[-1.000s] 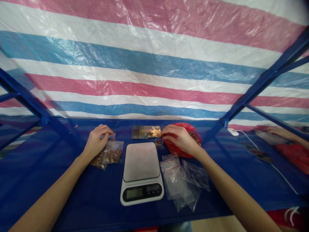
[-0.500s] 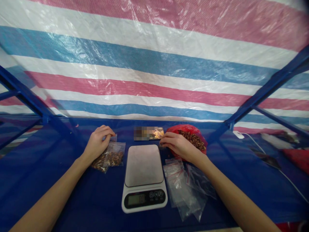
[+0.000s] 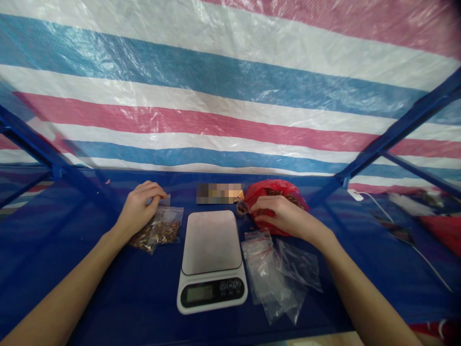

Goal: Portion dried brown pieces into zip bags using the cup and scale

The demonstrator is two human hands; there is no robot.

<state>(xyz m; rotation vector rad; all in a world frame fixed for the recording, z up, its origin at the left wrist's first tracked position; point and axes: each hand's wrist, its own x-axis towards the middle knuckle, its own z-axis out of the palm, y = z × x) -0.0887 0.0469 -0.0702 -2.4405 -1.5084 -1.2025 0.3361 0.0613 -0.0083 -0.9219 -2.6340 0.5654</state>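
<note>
My left hand (image 3: 142, 206) is closed, its fingertips curled at the top edge of a clear zip-lock bag (image 3: 166, 230) of brown pieces that lies overlapping another filled bag (image 3: 143, 240). Part of that grip is hidden by the fingers. My right hand (image 3: 279, 214) reaches across the front of a red plastic bag (image 3: 264, 186) holding brown pieces; its fingers point left, slightly apart, with nothing seen in them. Just left of those fingertips stands a small clear cup (image 3: 242, 208) with something brown inside. Between my hands sits a white kitchen scale (image 3: 212, 245).
Several flat, clear zip-lock bags (image 3: 273, 278) lie right of the scale. A partly blurred picture card (image 3: 218, 193) lies behind it. Blue metal bars (image 3: 389, 129) rise at both sides before a striped sheet (image 3: 216, 115). A white cable (image 3: 382, 211) runs along the right.
My right hand has moved right, off the small cup, which now shows on the table. My left hand stays at the filled bags. The view has shifted slightly.
</note>
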